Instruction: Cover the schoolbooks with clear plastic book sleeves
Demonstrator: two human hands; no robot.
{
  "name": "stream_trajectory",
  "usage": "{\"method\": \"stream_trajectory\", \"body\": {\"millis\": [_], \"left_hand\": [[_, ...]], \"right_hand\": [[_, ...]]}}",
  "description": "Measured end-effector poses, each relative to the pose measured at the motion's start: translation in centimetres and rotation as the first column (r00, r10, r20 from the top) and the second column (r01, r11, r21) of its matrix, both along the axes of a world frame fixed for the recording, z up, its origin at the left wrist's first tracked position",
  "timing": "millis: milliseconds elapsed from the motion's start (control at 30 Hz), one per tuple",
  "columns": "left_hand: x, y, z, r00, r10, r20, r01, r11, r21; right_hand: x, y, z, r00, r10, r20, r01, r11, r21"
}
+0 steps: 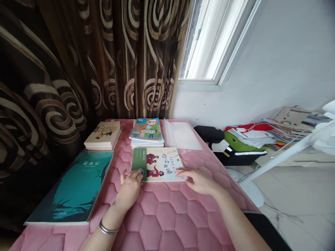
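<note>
A picture book (159, 158) with a green spine side and a pale cover showing figures in red lies flat, sideways to me, on the pink quilted surface (167, 216). My left hand (132, 184) has its fingers bent over the green end, with the thumb at the near edge. At the pale end, my right hand (196, 179) grips the near corner, fingers on the cover and thumb low by the edge. Just beyond the book sits a stack of textbooks with a blue illustrated cover (146, 130) on top. A large teal book (75, 184) lies to the left.
A stack of tan booklets (104, 134) stands at the back left, beside the patterned curtain (151, 69). Clear plastic sleeves (180, 134) lie at the back right. Beyond the right edge are a white fan (277, 158) and piled papers (251, 136).
</note>
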State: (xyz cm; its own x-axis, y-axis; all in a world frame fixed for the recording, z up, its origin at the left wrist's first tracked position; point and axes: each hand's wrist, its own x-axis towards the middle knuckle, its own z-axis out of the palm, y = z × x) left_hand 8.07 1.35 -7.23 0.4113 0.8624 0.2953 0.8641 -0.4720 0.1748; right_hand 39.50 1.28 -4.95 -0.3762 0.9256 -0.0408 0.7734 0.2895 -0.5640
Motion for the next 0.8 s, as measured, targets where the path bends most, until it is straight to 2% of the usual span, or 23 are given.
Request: {"method": "stream_trajectory", "body": {"millis": [133, 267, 467, 633, 733, 800], "left_hand": [[0.5, 0.3, -0.6, 0.999, 0.02, -0.039, -0.019, 0.999, 0.043], [0.4, 0.4, -0.7, 0.999, 0.022, -0.04, -0.02, 0.998, 0.06], [0.3, 0.4, -0.6, 0.999, 0.025, -0.048, -0.023, 0.999, 0.048], [-0.4, 0.5, -0.3, 0.997, 0.044, -0.069, -0.043, 0.999, 0.027], [-1.4, 0.4, 0.4, 0.993, 0.096, -0.071, -0.096, 0.995, -0.002], [-2.0, 0.3, 1.0, 0.981, 0.172, -0.086, -0.172, 0.985, 0.005]], "right_hand": [[-2.7, 3.0, 1.1, 0.969, -0.084, 0.232, 0.053, 0.989, 0.139], [-5.8, 7.5, 0.7, 0.919, -0.12, 0.375, 0.043, 0.977, 0.209], [-8.1, 12.1, -0.2, 0.868, -0.252, 0.427, 0.168, 0.96, 0.225], [-8.2, 13.0, 0.5, 0.849, -0.273, 0.452, 0.213, 0.96, 0.18], [-7.5, 11.9, 1.1, 0.854, -0.242, 0.46, 0.213, 0.97, 0.115], [-6.8, 10.5, 1.3, 0.865, -0.21, 0.456, 0.204, 0.977, 0.063]]}}
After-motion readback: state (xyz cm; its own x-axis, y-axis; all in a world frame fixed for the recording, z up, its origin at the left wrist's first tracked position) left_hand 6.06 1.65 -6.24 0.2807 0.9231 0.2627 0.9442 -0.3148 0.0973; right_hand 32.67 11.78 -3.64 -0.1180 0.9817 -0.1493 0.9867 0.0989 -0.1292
